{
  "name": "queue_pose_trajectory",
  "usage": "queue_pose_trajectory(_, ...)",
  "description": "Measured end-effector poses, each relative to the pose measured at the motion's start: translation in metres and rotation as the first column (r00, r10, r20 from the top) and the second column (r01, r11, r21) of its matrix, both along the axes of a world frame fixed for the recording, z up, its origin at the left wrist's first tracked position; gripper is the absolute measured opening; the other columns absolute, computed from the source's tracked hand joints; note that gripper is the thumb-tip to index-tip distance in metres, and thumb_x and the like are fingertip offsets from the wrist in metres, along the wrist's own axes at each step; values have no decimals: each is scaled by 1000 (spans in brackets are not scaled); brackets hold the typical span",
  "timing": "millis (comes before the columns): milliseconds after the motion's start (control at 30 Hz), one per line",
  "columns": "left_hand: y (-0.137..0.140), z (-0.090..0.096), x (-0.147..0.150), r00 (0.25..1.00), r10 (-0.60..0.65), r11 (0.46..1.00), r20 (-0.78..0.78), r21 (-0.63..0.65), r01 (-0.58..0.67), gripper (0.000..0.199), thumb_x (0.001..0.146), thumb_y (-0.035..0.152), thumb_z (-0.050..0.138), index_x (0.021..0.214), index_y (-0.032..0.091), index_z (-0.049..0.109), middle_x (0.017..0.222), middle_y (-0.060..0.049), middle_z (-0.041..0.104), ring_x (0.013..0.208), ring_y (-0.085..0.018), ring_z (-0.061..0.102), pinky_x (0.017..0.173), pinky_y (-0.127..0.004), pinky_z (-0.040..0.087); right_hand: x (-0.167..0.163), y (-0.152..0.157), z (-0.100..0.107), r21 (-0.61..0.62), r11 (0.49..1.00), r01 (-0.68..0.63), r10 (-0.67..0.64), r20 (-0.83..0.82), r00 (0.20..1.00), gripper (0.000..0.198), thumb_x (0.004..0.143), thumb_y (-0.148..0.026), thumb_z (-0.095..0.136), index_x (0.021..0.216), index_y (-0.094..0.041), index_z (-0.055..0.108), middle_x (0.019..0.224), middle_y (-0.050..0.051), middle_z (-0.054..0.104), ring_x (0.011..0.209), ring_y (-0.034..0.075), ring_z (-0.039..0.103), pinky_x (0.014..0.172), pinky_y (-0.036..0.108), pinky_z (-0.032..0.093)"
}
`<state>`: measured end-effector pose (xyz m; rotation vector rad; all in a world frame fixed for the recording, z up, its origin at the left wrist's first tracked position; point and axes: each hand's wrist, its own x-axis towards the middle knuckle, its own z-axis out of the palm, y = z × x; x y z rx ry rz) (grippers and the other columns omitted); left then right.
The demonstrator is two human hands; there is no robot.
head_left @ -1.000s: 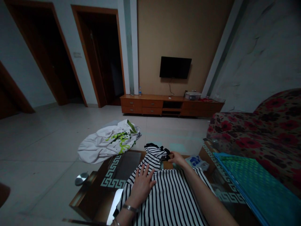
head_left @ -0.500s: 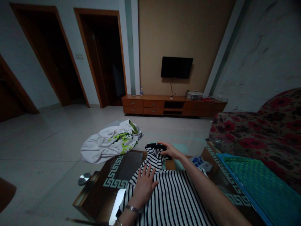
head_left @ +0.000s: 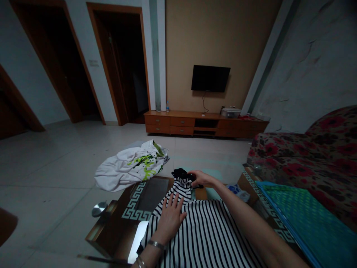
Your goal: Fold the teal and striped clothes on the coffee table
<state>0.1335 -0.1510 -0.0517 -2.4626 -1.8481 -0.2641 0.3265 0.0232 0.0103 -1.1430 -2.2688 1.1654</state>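
Observation:
A black-and-white striped shirt (head_left: 206, 234) lies spread over the wood and glass coffee table (head_left: 111, 234) in front of me. My left hand (head_left: 169, 219) rests flat on it with the fingers spread, where a sleeve (head_left: 181, 191) joins the body. Farther forward, my right hand (head_left: 203, 179) is closed on the black ruffled cuff (head_left: 180, 172) of that sleeve. Its fingertips are partly hidden in the bunched black cloth. A white shirt with green print (head_left: 125, 167) lies heaped beyond the table's far left corner.
A folded teal cloth (head_left: 309, 219) lies on the table's right side, near a flower-patterned sofa (head_left: 295, 152). A blue-and-white plastic bag (head_left: 238, 192) sits past my right forearm. Opposite stand a low wooden cabinet (head_left: 181, 123) and a wall-mounted television (head_left: 210, 78).
The fingers of my right hand have drawn in on the black cuff, which is now more bunched. My left hand stays flat on the striped shirt.

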Motion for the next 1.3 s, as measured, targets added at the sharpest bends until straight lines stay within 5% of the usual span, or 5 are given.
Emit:
queue_pose_trajectory(367,0,-2,0,1000,6,1000,-3,17,-6,54,89,40,51,141,28,40,151,-7,34,139,-32,29,110,-58,25,-10,-5,-3,-29,994,-108,103,-121,987,65,55,-7,65,119,-19,60,122,6,63,109,19,58,98,33,43)
queue_pose_trajectory(533,1,-3,0,1000,3,1000,-3,20,-3,55,89,42,50,141,28,40,151,-7,34,139,-32,28,110,-58,24,-11,-3,1,37,999,-34,34,11,999,37,58,-7,58,91,-17,72,91,2,72,88,19,63,86,31,47)
queue_pose_trajectory(900,1,-5,-1,1000,-5,1000,10,23,5,53,90,41,48,141,28,40,151,-7,34,139,-32,28,110,-59,23,54,0,8,-160,987,-2,-9,-73,997,36,77,-32,54,105,-14,66,98,5,69,83,15,60,77,26,46)
queue_pose_trajectory(1133,-1,0,-1,1000,-9,1000,23,-10,10,52,89,42,50,140,30,42,152,-5,33,140,-32,26,110,-58,24,53,-2,-7,43,952,304,-302,295,906,46,86,-45,47,59,-13,66,62,7,65,66,17,60,67,26,42)
queue_pose_trajectory(1300,0,-2,-3,999,-21,1000,48,-5,21,50,91,45,46,140,34,41,153,-3,31,141,-32,23,111,-58,23,9,10,11,295,864,408,-486,277,829,46,93,-41,35,83,-14,71,92,15,70,90,21,62,76,27,41)
